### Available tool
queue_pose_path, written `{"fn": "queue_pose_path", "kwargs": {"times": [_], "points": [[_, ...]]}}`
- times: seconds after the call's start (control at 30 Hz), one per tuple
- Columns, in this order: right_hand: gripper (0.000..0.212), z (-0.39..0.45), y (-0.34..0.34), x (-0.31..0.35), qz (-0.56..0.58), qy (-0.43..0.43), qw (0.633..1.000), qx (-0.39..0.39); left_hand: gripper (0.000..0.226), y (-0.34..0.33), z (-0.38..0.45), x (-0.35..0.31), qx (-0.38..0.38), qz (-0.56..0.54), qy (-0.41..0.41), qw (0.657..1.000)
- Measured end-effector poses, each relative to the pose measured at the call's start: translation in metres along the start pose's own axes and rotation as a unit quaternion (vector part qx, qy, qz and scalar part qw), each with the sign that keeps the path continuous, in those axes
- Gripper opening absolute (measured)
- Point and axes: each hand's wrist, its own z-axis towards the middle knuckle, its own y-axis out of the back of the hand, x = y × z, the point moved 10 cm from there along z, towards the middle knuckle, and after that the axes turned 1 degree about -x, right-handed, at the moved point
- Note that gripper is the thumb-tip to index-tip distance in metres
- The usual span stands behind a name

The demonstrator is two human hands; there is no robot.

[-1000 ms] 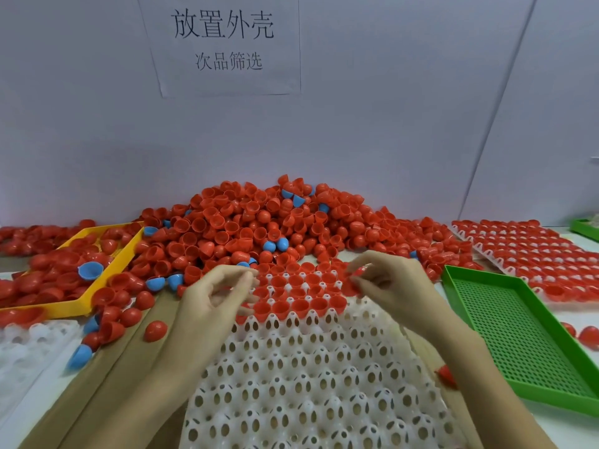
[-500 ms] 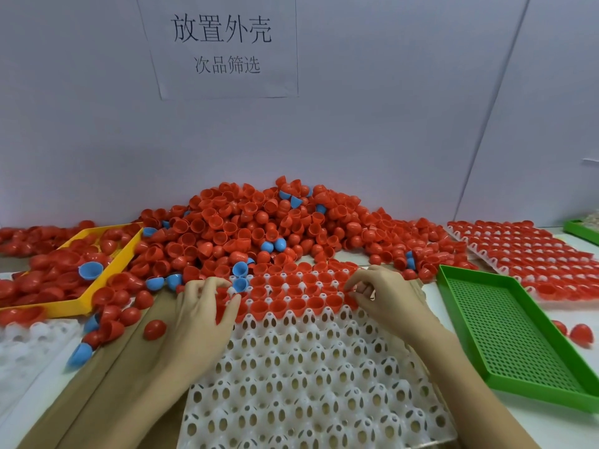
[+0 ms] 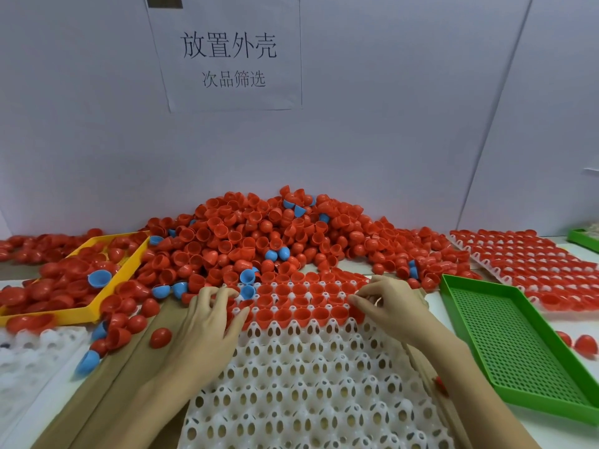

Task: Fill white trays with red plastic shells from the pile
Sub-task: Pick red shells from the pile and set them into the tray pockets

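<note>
The white tray (image 3: 311, 377) lies in front of the person, its far rows filled with red shells (image 3: 301, 298) and its near rows bare, with the pile (image 3: 259, 234) heaped just behind it. The left hand (image 3: 210, 322) rests on the tray's left edge, its curled fingers covering shells, though a grip cannot be told. The right hand (image 3: 389, 306) pinches a shell at the right end of the nearest filled row; a green tray (image 3: 453, 286) sits just right.

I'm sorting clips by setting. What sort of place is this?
Probably a factory sorting or assembly bench: a big pile of red shells, a white tray being filled by hand, and a printed Chinese sign on the wall.
</note>
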Motion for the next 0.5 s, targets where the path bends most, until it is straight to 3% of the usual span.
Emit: {"fn": "queue_pose_path", "kwargs": {"times": [0.07, 0.13, 0.2, 0.23, 0.4, 0.5], "points": [[0.021, 0.001, 0.012, -0.008, 0.053, -0.009, 0.998, -0.025, 0.041, -0.001, 0.001, 0.000, 0.016, -0.005, -0.008, 1.000], [0.012, 0.000, 0.037, -0.021, 0.094, -0.019, 0.988, -0.118, 0.042, 0.000, 0.001, -0.001, 0.023, -0.006, -0.017, 1.000], [0.021, -0.006, 0.057, -0.038, 0.080, -0.037, 0.975, -0.204, 0.042, -0.001, 0.001, -0.002, 0.027, -0.002, -0.022, 0.999], [0.027, -0.007, 0.059, -0.046, 0.058, -0.051, 0.975, -0.210, 0.043, -0.001, 0.001, -0.002, 0.028, 0.003, -0.022, 0.999], [0.044, -0.004, 0.004, -0.075, -0.073, -0.112, 0.991, -0.008, 0.043, -0.004, 0.000, -0.003, 0.029, 0.033, -0.027, 0.999], [0.043, 0.000, 0.011, -0.079, -0.060, -0.117, 0.990, -0.049, 0.041, -0.003, 0.000, -0.002, 0.022, 0.038, -0.030, 0.999]]}}
